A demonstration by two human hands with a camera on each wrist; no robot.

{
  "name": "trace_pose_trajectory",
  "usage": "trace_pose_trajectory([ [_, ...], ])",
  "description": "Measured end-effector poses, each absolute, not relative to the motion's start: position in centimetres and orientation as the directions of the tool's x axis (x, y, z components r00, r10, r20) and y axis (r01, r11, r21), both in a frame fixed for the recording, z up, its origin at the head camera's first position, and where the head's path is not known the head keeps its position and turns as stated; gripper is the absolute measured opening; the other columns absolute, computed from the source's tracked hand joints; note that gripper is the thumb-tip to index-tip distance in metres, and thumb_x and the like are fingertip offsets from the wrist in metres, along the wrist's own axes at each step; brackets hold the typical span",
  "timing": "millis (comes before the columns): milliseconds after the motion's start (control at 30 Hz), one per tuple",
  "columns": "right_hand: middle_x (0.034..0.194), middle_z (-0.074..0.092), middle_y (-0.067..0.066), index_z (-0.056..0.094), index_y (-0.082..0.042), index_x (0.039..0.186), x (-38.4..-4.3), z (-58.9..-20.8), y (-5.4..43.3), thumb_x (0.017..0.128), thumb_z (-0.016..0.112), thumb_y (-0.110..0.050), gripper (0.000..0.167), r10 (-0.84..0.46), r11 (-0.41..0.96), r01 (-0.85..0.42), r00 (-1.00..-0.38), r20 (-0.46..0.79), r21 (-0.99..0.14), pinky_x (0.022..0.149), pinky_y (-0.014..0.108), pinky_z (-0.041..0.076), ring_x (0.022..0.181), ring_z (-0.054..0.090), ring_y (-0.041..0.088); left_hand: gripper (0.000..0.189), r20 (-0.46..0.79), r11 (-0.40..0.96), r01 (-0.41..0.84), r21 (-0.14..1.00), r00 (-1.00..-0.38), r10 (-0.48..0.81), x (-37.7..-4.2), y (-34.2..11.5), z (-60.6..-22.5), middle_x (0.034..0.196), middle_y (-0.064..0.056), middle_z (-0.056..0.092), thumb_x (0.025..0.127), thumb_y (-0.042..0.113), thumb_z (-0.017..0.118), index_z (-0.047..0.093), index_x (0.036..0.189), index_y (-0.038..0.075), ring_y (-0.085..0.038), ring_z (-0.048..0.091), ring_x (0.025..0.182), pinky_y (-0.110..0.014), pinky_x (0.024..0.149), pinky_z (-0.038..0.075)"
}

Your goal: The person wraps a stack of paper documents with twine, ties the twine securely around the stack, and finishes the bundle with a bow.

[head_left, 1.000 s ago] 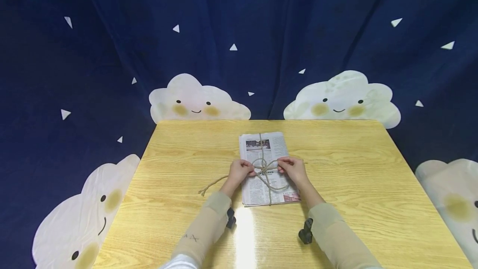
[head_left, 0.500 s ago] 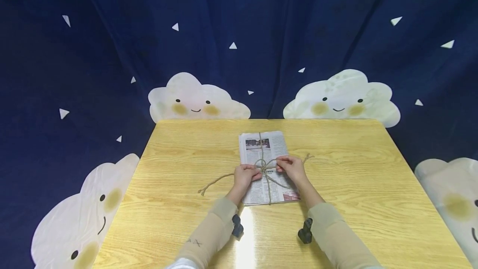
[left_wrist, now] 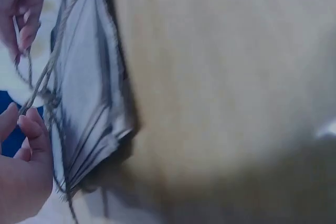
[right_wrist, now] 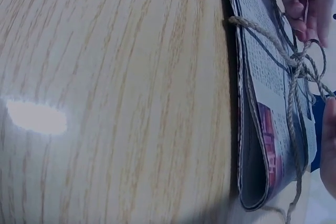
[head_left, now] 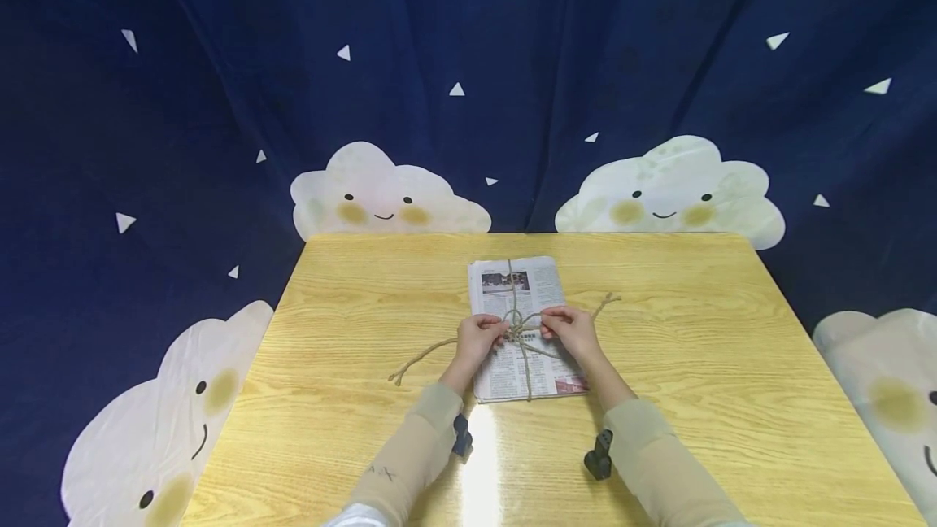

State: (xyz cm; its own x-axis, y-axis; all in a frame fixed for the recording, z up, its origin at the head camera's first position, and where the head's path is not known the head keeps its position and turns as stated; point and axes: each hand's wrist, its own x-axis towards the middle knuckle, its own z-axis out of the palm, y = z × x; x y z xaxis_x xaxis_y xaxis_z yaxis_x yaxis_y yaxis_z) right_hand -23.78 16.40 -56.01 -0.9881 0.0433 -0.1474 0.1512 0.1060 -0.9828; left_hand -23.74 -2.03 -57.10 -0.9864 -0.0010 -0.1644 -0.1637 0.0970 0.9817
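A stack of folded newspapers (head_left: 505, 372) lies on the table, bound crosswise with brown twine (head_left: 528, 376). The twine meets in a knot (right_wrist: 298, 60) on top, with small loops rising beside it. My left hand (head_left: 477, 340) is at the left of the knot, thumb and fingers pinching the twine; it shows at the lower left of the left wrist view (left_wrist: 29, 166). On the other side, my right hand (head_left: 573, 330) pinches a strand of twine drawn out from the knot. Its fingertips appear at the right edge of the right wrist view (right_wrist: 329, 140).
One frayed twine end (head_left: 398, 374) trails onto the wooden table (head_left: 703, 381) at the left. Another end (head_left: 606, 299) sticks out past the right hand. A dark blue curtain (head_left: 410, 39) with clouds hangs behind the table. Both wrists carry small black cameras (head_left: 599, 455).
My left hand has moved right, closer to the knot, and the loops there look smaller. The right twine end now reaches farther out. My right hand has stayed almost in place.
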Motion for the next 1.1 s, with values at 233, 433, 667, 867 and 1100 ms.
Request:
trace_pose_trajectory([
  [233, 0.083, 0.064, 0.025, 0.059, 0.014, 0.102, -23.6, -55.9, 16.2, 0.085, 0.059, 0.001, 0.021, 0.052, 0.112, 0.157, -0.987, -0.152, -0.981, 0.062, 0.025, 0.055, 0.062, 0.063, 0.015, 0.018, -0.154, 0.2, -0.142, 0.969, -0.987, 0.049, -25.4, -2.1, -56.3, 0.073, -0.017, 0.066, 0.083, 0.011, 0.067, 0.068, 0.088, -0.006, -0.006, 0.054, 0.051, -0.016, 0.045, 0.043],
  [433, 0.084, 0.063, 0.029, 0.058, 0.016, 0.101, -23.5, -56.0, 16.2, 0.085, 0.059, 0.002, 0.022, 0.057, 0.132, 0.156, -0.987, -0.15, -0.979, 0.062, 0.028, 0.056, 0.061, 0.064, 0.016, 0.013, -0.205, 0.183, -0.183, 0.966, -0.973, 0.11, -25.8, -2.2, -56.4, 0.071, -0.021, 0.064, 0.082, -0.001, 0.063, 0.065, 0.089, -0.012, -0.005, 0.051, 0.046, -0.016, 0.043, 0.046],
  [667, 0.082, 0.065, 0.025, 0.06, 0.013, 0.1, -23.5, -56.0, 16.2, 0.085, 0.06, 0.0, 0.02, 0.072, 0.133, 0.167, -0.985, -0.158, -0.977, 0.063, 0.029, 0.056, 0.061, 0.064, 0.016, 0.014, -0.301, 0.056, -0.297, 0.953, -0.946, 0.121, -25.3, -2.4, -56.5, 0.079, -0.027, 0.064, 0.082, -0.007, 0.058, 0.059, 0.092, -0.017, -0.014, 0.062, 0.053, -0.03, 0.062, 0.056],
  [867, 0.076, 0.066, 0.015, 0.059, 0.013, 0.101, -23.4, -55.8, 16.2, 0.085, 0.059, 0.0, 0.02, 0.075, 0.128, 0.183, -0.982, -0.175, -0.975, 0.061, 0.026, 0.056, 0.061, 0.064, 0.014, 0.017, -0.319, -0.09, -0.332, 0.939, -0.938, 0.134, -23.8, -2.4, -54.8, 0.09, -0.036, 0.058, 0.082, -0.011, 0.052, 0.054, 0.095, -0.022, -0.035, 0.066, 0.079, -0.04, 0.08, 0.052],
  [1100, 0.08, 0.065, 0.02, 0.057, 0.014, 0.102, -23.3, -55.5, 16.2, 0.085, 0.057, 0.002, 0.021, 0.076, 0.112, 0.185, -0.981, -0.177, -0.976, 0.062, 0.025, 0.055, 0.062, 0.064, 0.015, 0.017, -0.329, -0.223, -0.336, 0.915, -0.942, 0.07, -24.1, -1.5, -57.4, 0.086, -0.025, 0.059, 0.08, -0.011, 0.053, 0.054, 0.094, -0.022, -0.034, 0.066, 0.08, -0.038, 0.08, 0.052],
])
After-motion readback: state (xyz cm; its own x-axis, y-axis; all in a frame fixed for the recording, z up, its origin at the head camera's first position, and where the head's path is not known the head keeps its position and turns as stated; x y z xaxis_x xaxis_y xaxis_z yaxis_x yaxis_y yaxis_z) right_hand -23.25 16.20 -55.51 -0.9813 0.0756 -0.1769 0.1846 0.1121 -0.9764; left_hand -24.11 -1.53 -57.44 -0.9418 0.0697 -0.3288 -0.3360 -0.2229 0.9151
